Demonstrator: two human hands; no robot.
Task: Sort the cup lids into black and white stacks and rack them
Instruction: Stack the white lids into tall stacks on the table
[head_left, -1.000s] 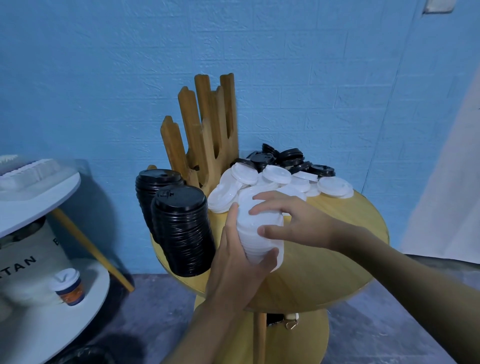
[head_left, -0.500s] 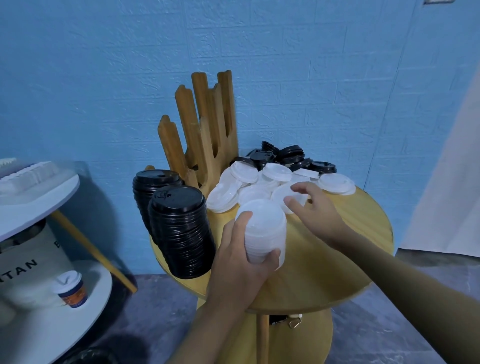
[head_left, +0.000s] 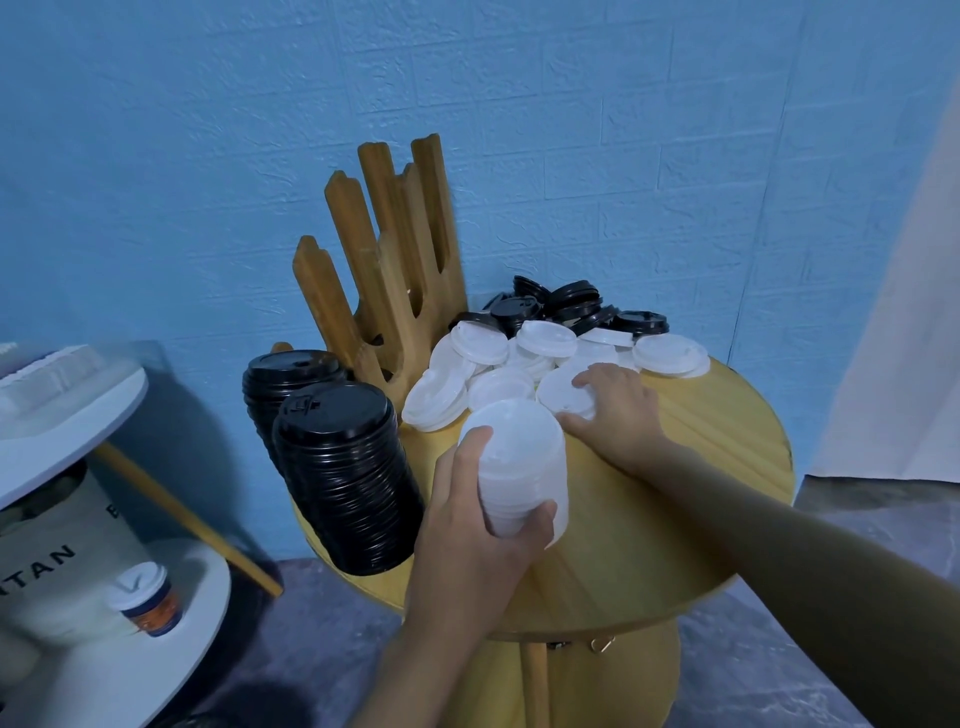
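My left hand (head_left: 475, 525) grips a stack of white lids (head_left: 519, 457) near the front of the round wooden table (head_left: 717, 467). My right hand (head_left: 618, 410) reaches past it and curls its fingers round a loose white lid (head_left: 558, 387) lying on the table. More loose white lids (head_left: 498, 358) lie behind, with a heap of loose black lids (head_left: 561, 306) at the back. Two tall stacks of black lids (head_left: 343, 467) lean in the wooden rack (head_left: 389, 270) at the table's left.
A white two-level side table (head_left: 78, 405) stands at the left, with a lidded paper cup (head_left: 145, 597) on its lower shelf. The blue wall is close behind the table. A pale curtain hangs at the right.
My right hand left the top of the white stack and reached back to a loose white lid. My left hand kept hold of the stack.
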